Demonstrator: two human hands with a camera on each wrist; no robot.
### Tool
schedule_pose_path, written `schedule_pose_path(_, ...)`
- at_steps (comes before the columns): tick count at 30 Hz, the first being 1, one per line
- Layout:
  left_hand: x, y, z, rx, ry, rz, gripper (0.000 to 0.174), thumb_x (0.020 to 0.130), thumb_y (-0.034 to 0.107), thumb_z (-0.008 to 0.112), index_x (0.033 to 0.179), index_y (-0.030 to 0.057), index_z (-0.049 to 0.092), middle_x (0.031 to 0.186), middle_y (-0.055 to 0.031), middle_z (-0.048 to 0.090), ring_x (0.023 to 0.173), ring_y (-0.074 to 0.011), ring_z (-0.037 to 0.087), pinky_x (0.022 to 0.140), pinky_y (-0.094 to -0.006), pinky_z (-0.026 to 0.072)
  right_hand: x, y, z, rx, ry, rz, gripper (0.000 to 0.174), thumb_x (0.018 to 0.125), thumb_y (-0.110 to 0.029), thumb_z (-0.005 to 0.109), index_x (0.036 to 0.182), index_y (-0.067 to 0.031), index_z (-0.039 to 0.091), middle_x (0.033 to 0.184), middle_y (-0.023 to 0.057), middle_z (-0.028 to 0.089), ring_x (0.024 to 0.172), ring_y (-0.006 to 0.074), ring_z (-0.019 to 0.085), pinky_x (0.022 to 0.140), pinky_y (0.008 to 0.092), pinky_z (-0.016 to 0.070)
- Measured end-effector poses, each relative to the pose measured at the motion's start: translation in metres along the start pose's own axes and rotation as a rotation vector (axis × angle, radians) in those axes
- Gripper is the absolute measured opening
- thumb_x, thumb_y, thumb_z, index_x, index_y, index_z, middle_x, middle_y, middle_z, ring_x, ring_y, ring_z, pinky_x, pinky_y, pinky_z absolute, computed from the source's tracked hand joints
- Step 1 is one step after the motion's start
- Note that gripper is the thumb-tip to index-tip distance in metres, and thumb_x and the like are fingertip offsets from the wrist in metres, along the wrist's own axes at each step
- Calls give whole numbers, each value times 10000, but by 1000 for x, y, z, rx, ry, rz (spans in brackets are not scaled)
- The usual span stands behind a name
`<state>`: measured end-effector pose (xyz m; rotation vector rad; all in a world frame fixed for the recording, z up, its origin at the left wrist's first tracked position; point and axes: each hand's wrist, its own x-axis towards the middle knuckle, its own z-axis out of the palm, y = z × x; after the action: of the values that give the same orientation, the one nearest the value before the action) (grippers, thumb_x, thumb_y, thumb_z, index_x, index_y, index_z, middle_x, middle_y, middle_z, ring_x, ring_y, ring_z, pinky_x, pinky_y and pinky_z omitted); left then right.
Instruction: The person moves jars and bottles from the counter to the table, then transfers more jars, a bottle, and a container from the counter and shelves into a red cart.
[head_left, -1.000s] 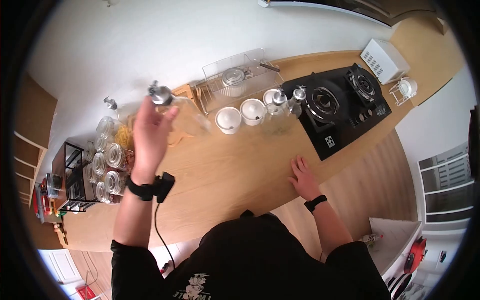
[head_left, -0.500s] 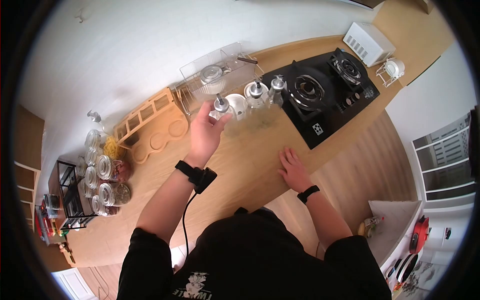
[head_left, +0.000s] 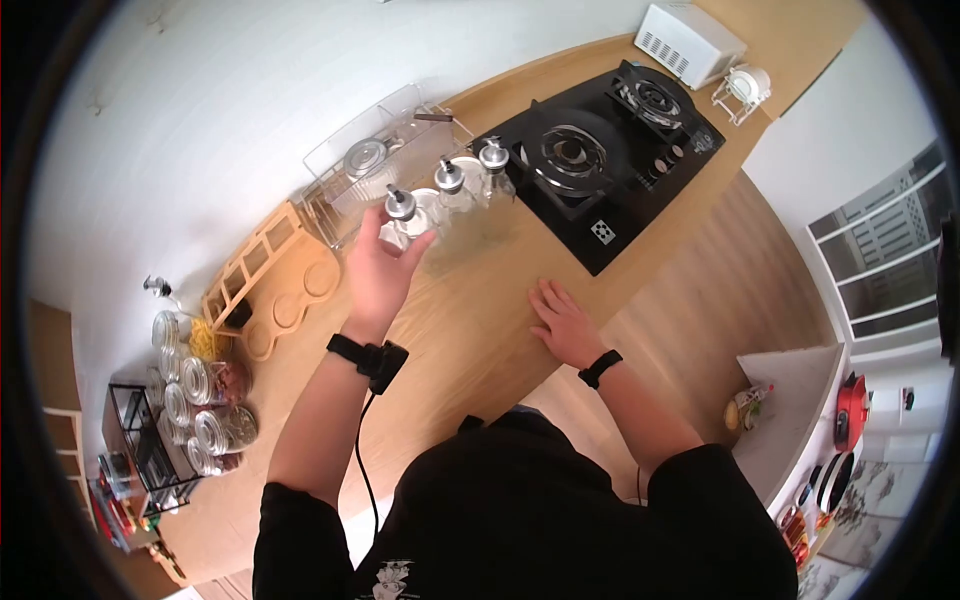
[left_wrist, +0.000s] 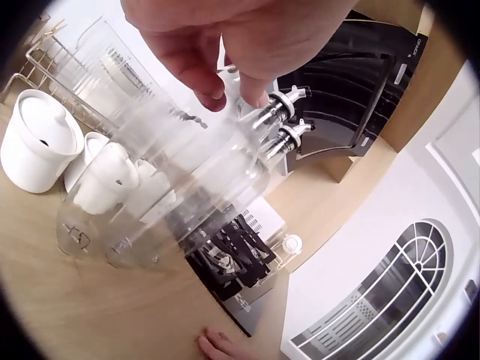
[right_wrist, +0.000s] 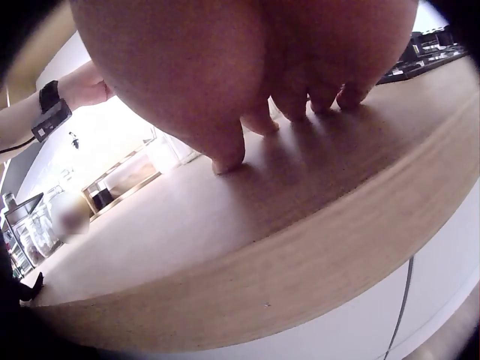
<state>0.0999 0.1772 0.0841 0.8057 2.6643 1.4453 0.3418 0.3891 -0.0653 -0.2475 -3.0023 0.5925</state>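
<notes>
In the head view my left hand [head_left: 378, 285] has its fingers and thumb round the neck of a clear glass bottle with a metal pourer [head_left: 400, 204]. Two similar bottles [head_left: 449, 178] [head_left: 493, 156] stand to its right, in a row. From the left wrist, the held bottle [left_wrist: 90, 217] looks upright on or just above the counter; contact at its base is unclear. My right hand [head_left: 568, 330] rests on the counter [right_wrist: 180, 232] near its front edge, fingertips down in the right wrist view.
White lidded pots [left_wrist: 41, 142] sit behind the bottles, before a wire rack [head_left: 335, 150]. A black gas stove [head_left: 600, 160] lies to the right. Leftward are a wooden holder [head_left: 265, 265] and several glass jars [head_left: 200, 380]. A white appliance [head_left: 690, 42] stands past the stove.
My left hand has carried the bottle rightward from over the wooden holder to beside the other two bottles. My right hand stays on the counter. The head view has shifted.
</notes>
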Motion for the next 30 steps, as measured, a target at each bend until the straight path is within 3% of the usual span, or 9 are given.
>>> schedule_pose_path(7,0,-11,-2,19,-48,10,727,822,245,887,1386,25,484,1317,-162,655,688,-164,696,619,-291,553,44,0,-38,145,-296,166,726,934,-320,694,1548,-62,402,1604,197,397,1450,392,411,1169,450,388)
schedule_pose_path(10,-3,-16,-1,17,-106,-26,783,793,282,907,1397,29,478,1328,-149,651,789,-192,726,703,-341,578,81,0,-56,324,59,216,832,895,-255,755,1590,-70,337,1555,206,463,1333,414,528,1084,451,460)
schedule_pose_path(12,-4,-29,3,37,-292,-109,819,765,310,924,1404,47,484,1320,-134,659,881,-205,734,779,-378,582,111,0,-70,361,372,-29,973,836,-207,829,1622,-73,270,1490,205,533,1170,364,643,967,441,526)
schedule_pose_path(14,-5,-39,11,68,-289,-141,812,755,264,930,1391,18,489,1349,-126,643,886,-229,725,757,-368,583,128,-12,-97,556,204,48,1013,818,-204,851,1626,-68,256,1479,213,537,1091,333,666,924,417,542)
schedule_pose_path(15,-4,-43,15,48,-276,-106,782,752,252,928,1367,16,507,1308,-126,661,864,-230,719,748,-367,580,136,-18,-107,746,30,125,1053,800,-202,874,1630,-63,241,1468,222,541,1012,301,688,882,393,558)
schedule_pose_path(18,-3,-43,21,45,-255,-98,718,752,227,922,1320,12,539,1169,-129,700,815,-231,704,724,-369,570,154,-24,-102,723,122,-4,1034,791,-274,901,1605,-71,298,1269,179,648,835,222,676,803,351,566)
schedule_pose_path(22,-3,-33,26,53,-242,-153,656,764,206,908,1285,7,563,897,-132,709,747,-233,682,691,-380,553,163,-28,-94,607,80,95,1033,769,-377,911,1565,-37,347,1290,159,657,780,245,654,785,357,557)
schedule_pose_path(28,-3,-50,43,59,-192,-123,611,785,200,896,1271,30,568,788,-77,685,729,-185,693,666,-342,554,173,-18,-93,583,123,97,1027,753,-440,913,1528,-26,383,1091,141,699,758,232,654,764,360,554)
schedule_pose_path(30,-3,-52,46,62,-187,-122,618,784,205,898,1272,30,561,754,-72,675,726,-189,697,662,-343,554,176,-15,-92,582,110,101,826,801,-351,897,1441,-50,470,1078,113,711,762,200,667,746,343,549)
